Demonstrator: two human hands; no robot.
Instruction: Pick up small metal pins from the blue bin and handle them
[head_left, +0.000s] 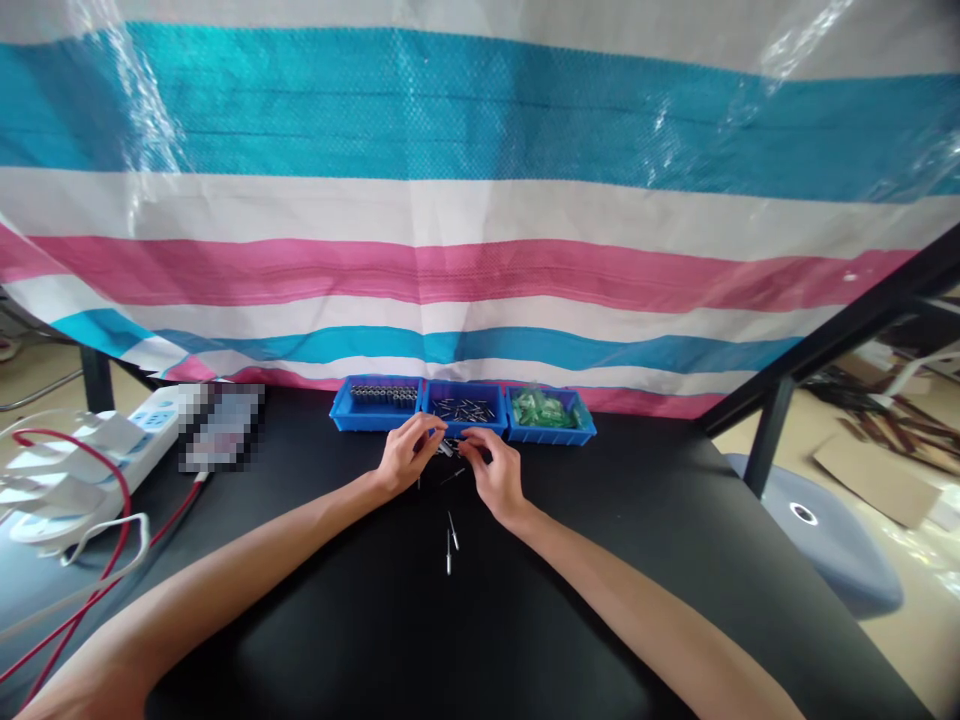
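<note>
Nearest the viewer, on the black table (pixel 465 640), two small metal pins (pixel 451 540) lie loose between the person's forearms. Just beyond them, the left hand (pixel 405 455) and the right hand (pixel 495 475) meet over a little heap of small metal parts (pixel 450 447) at the table's middle. The left hand's fingertips are pressed together on one small part from the heap, and the right hand's thumb and forefinger pinch toward the same spot, though the piece between them is too small to make out. Just behind the hands stand three blue trays in a row: the left tray (pixel 375 412) with dark cylindrical parts in a line, the middle tray (pixel 465 420) with loose metal pins, and the right tray (pixel 555 430) with green pieces. At far left a white power strip (pixel 150 425) rests on the table with red cable (pixel 112 520) looping near it. Behind everything hangs a striped tarp (pixel 480 200) in blue, white and pink.
</note>
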